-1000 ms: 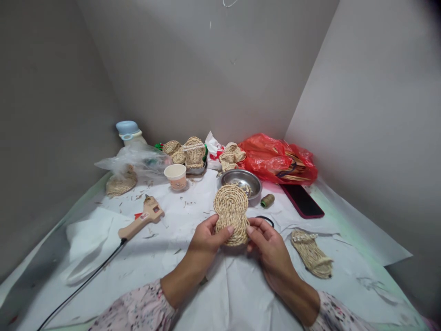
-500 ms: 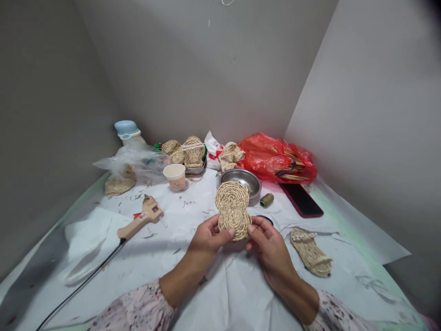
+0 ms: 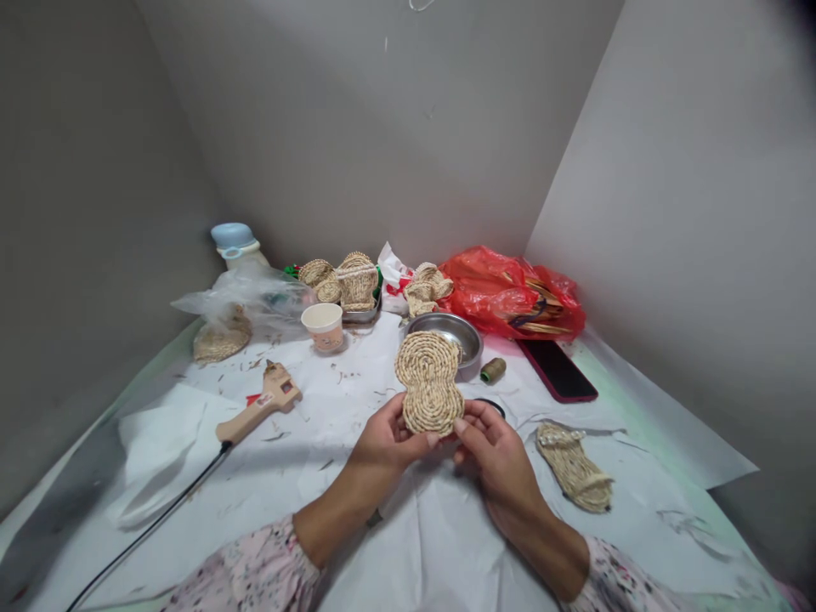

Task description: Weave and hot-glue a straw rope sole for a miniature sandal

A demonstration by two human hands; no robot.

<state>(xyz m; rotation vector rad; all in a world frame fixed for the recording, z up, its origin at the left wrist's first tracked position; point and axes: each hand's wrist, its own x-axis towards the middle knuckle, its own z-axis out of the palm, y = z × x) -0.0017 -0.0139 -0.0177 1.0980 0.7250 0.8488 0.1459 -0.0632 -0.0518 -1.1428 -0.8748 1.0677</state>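
Note:
Both hands hold up a flat, figure-eight-shaped sole of coiled woven straw (image 3: 429,383) above the white paper-covered table (image 3: 357,493). My left hand (image 3: 388,435) grips its lower left edge, and my right hand (image 3: 493,450) pinches its lower right edge. Its underside faces away from my view. To the right, a woven straw sandal (image 3: 574,469) lies on the paper, with a band across it.
Behind my hands stand a steel bowl (image 3: 444,337), a green thread spool (image 3: 493,370) and a dark phone (image 3: 557,370). A corded hot glue gun (image 3: 258,408) lies left. Further back are a paper cup (image 3: 323,327), straw pieces (image 3: 357,283), a red plastic bag (image 3: 510,293) and walls.
The straw sole has risen a little, away from me, and both hands have turned it slightly. The objects on the table appear unmoved.

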